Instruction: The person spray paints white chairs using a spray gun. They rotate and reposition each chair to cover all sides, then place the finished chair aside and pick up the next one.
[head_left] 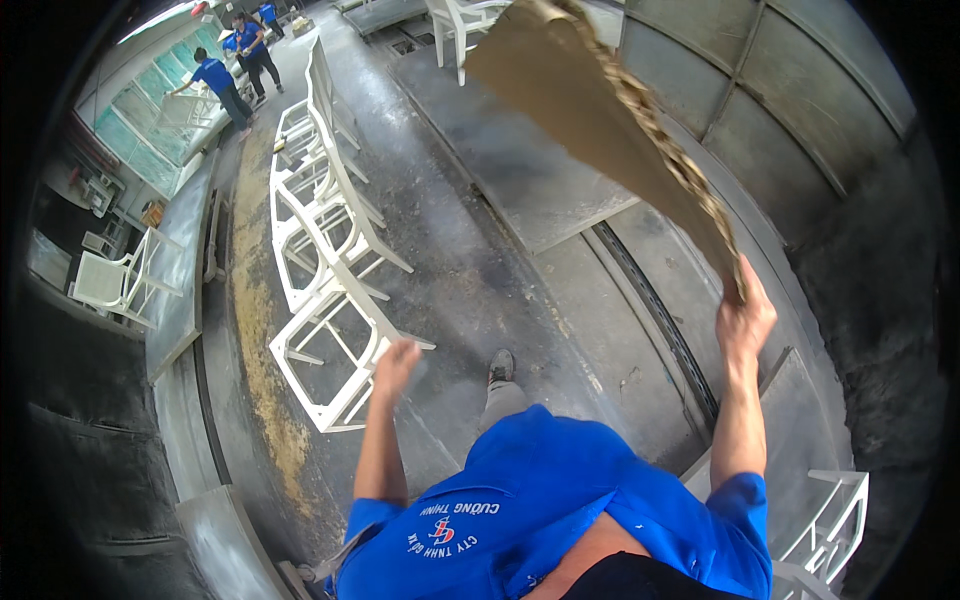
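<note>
Grey floor (pixel 450 270) extends from near to far, bounded on the right by a panelled wall (pixel 790 90) and on the left by a raised slab (pixel 178 290). A lane of it lies between a row of white chair frames (pixel 348 200) on the left and a low grey plate (pixel 500 170), whose near edge stops short of a recessed track (pixel 655 315). The cardboard (pixel 590 115) rises far and leftward from the right hand (pixel 747 312), which grips its near, narrow end; the ragged edge faces right. At left, the other hand (pixel 397 368) is curled beside the nearest frame's corner; whether it touches or holds the frame cannot be told. The row blocks movement to the left, while the cardboard hides part of the plate and wall. Single chairs stand far off (pixel 455 35), on the left (pixel 115 280) and at near right (pixel 835 525). Co-workers (pixel 215 78) are at far left.
</note>
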